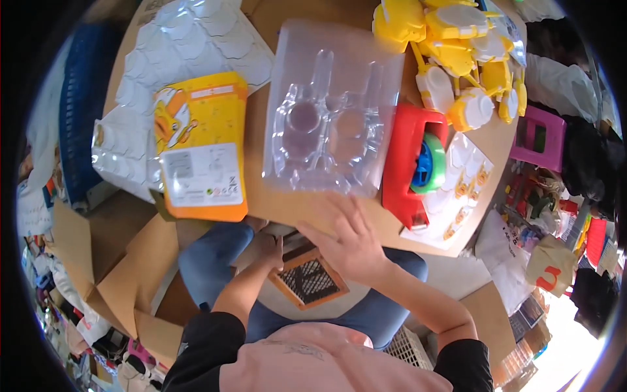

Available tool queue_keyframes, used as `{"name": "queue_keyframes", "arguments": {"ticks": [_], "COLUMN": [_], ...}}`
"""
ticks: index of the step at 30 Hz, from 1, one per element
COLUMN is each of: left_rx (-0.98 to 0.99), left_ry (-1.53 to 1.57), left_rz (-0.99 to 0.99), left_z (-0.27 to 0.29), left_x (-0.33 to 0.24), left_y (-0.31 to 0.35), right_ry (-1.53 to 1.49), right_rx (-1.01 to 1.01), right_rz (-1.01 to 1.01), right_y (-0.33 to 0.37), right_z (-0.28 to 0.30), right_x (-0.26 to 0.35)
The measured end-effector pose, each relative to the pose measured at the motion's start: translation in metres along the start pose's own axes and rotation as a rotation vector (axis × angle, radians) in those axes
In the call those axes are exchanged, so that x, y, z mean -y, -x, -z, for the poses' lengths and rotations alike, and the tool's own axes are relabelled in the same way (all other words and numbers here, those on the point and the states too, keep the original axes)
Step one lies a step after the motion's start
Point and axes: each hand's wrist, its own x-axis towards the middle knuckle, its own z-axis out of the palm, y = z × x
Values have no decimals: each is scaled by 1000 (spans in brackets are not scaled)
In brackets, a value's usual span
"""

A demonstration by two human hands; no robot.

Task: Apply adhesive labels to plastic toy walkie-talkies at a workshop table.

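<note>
My right hand (353,243) reaches over the table's front edge with its fingers stretched out, close to the front rim of a clear plastic blister tray (326,147). Whether the fingertips touch the tray I cannot tell. My left hand (262,252) is lower, beside my left knee at the table edge; its fingers are mostly hidden. Left of the tray lies a stack of yellow-orange printed cards (202,147) with a cartoon duck. A red tape dispenser (401,166) with a green and blue reel stands just right of the tray.
Yellow plastic pieces with white round caps (471,110) are heaped at the back right. A sticker sheet (465,171) lies beside the dispenser. More clear blister shells (189,46) cover the back left. Open cardboard boxes (124,261) stand left of my legs; a purple stool (539,138) is at the right.
</note>
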Motion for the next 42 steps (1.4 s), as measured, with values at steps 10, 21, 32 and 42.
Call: {"name": "queue_keyframes", "arguments": {"ticks": [10,21,32,42], "left_rx": [298,132,-476,-878], "left_ry": [330,-93,635,2211], "left_rz": [-718,-493,-737,-1057], "left_z": [-77,102,151,142], "left_x": [52,-45,9,149], "left_y": [-151,-89,172,211], "right_ry": [313,342,540,441], "right_rx": [-243,-540,-483,-603], "right_rz": [-2,152,205,339], "right_y": [-16,-6,-9,-62], "right_z": [-32,-59,-59,5], "right_x": [-55,-62,-53,51]}}
